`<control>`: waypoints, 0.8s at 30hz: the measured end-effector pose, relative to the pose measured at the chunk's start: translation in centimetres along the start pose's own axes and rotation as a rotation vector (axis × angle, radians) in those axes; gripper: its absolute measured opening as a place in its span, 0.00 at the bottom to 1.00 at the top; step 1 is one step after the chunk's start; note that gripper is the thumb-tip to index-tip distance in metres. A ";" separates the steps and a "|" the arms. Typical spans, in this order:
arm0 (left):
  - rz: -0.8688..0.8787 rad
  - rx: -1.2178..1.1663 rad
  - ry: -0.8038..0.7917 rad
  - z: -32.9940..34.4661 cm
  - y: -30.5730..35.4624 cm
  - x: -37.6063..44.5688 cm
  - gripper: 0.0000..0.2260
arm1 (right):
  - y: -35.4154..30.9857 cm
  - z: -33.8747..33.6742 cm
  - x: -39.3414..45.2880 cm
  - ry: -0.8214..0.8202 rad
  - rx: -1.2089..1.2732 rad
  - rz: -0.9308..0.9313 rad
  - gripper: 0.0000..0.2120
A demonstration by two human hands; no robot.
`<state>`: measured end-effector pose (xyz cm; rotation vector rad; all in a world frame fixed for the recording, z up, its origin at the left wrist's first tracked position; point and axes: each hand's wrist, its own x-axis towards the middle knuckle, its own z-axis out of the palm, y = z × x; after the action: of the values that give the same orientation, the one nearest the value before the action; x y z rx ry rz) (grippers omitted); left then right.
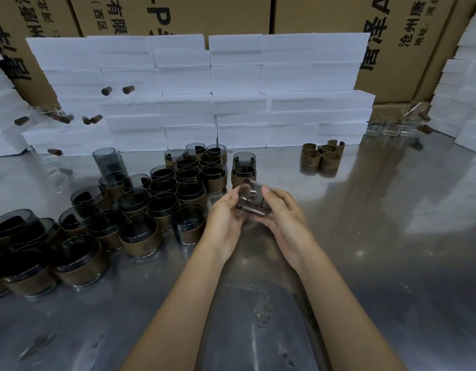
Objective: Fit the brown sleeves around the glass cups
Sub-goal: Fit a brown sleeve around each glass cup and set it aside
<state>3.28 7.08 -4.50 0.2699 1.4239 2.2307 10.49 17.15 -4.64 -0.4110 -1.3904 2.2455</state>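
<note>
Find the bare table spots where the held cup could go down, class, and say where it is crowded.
Free: the table right of the hands, between the empty sleeves and the near edge; also the strip before the forearms. Crowded: the sleeved cups at left. Both hands hold the bare cup.

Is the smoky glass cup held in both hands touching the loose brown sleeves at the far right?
Apart. The head view shows the smoky glass cup held between both hands, with bare metal table separating it from the loose brown sleeves.
</note>
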 end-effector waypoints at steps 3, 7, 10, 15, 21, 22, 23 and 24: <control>0.045 0.030 -0.001 0.8 -0.1 -0.3 0.17 | 0.2 0.0 0.2 0.083 -0.057 -0.049 0.13; 0.109 0.082 -0.064 1.5 -1.0 -0.4 0.20 | 0.4 -0.3 0.4 0.228 -0.384 -0.171 0.14; 0.114 0.045 -0.064 1.2 -1.0 0.0 0.17 | 0.4 -0.3 0.5 0.216 -0.387 -0.239 0.11; 0.041 -0.069 -0.052 1.1 -0.7 0.2 0.13 | 1.0 0.0 0.4 0.190 -0.550 -0.329 0.20; 0.000 -0.023 -0.168 0.9 -0.6 -0.1 0.21 | 0.5 0.2 -0.4 0.228 -0.695 -0.431 0.16; 0.010 -0.002 -0.188 0.8 -0.7 0.0 0.22 | 0.4 0.2 -0.3 0.240 -0.698 -0.455 0.16; 0.014 0.012 -0.202 0.7 -0.8 0.1 0.22 | 0.4 0.0 -0.2 0.251 -0.700 -0.474 0.15; 0.004 0.017 -0.212 0.6 -0.8 0.3 0.21 | 0.5 -0.2 0.0 0.263 -0.705 -0.475 0.15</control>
<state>3.53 7.94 -4.98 0.4990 1.3298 2.1225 10.48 17.12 -5.15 -0.5078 -1.8627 1.2403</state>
